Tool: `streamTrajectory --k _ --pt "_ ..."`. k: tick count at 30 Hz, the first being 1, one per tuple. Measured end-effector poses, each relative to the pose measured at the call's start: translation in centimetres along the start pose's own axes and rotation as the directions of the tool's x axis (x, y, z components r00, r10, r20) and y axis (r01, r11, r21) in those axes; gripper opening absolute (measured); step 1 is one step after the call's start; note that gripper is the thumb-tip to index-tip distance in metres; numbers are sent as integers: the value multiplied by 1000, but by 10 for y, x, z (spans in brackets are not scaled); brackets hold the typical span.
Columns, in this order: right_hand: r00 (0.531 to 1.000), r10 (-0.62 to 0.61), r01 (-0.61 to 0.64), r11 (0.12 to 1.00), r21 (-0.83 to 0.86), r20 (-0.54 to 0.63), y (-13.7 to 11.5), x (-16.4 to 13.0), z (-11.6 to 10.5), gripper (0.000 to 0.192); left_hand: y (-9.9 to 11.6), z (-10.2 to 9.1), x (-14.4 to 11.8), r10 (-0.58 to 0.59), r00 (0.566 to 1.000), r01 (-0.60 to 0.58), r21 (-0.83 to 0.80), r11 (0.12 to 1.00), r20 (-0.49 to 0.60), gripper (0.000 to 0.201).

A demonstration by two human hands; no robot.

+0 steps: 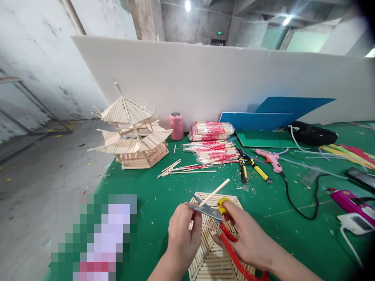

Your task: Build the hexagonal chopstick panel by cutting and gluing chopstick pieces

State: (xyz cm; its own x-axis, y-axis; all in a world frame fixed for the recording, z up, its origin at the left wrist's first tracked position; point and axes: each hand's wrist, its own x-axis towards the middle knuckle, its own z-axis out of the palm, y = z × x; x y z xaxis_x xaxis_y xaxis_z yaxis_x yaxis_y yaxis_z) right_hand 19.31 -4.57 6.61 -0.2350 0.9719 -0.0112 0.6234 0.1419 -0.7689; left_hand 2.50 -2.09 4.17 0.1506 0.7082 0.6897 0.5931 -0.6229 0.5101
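Trimming in hand: left hand (pixel 183 230) fingers pinch thin wooden stick (pixel 215 192); right hand (pixel 249 238) grips red-handled shears (pixel 225 226), blades around it. Next: squeeze squarely.

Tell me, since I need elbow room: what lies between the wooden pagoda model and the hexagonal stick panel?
Loose wooden sticks on the green table, between pagoda model and stick panel, head view.
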Motion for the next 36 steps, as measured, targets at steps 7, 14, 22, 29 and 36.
streamTrajectory --k 7,14,22,29,36 --pt "993 -84 71 987 -146 -83 -4 4 -2 22 4 -9 11 -14 1000 17 -142 990 21 14" --pt "998 -43 45 997 -57 45 -1 4 -5 10 6 -13 15 -147 982 178 -300 937 122 14" --pt "998 57 -56 997 -56 11 -2 3 -2 20 1 -2 9 -50 999 51 -59 997 15 16" --pt "1000 -6 4 993 -116 -19 -1 5 -4 26 2 -11 14 -91 991 114 -247 962 100 20" --pt "998 9 -4 997 -79 62 5 5 -11 19 -3 -15 18 -261 860 479 -513 712 439 20"
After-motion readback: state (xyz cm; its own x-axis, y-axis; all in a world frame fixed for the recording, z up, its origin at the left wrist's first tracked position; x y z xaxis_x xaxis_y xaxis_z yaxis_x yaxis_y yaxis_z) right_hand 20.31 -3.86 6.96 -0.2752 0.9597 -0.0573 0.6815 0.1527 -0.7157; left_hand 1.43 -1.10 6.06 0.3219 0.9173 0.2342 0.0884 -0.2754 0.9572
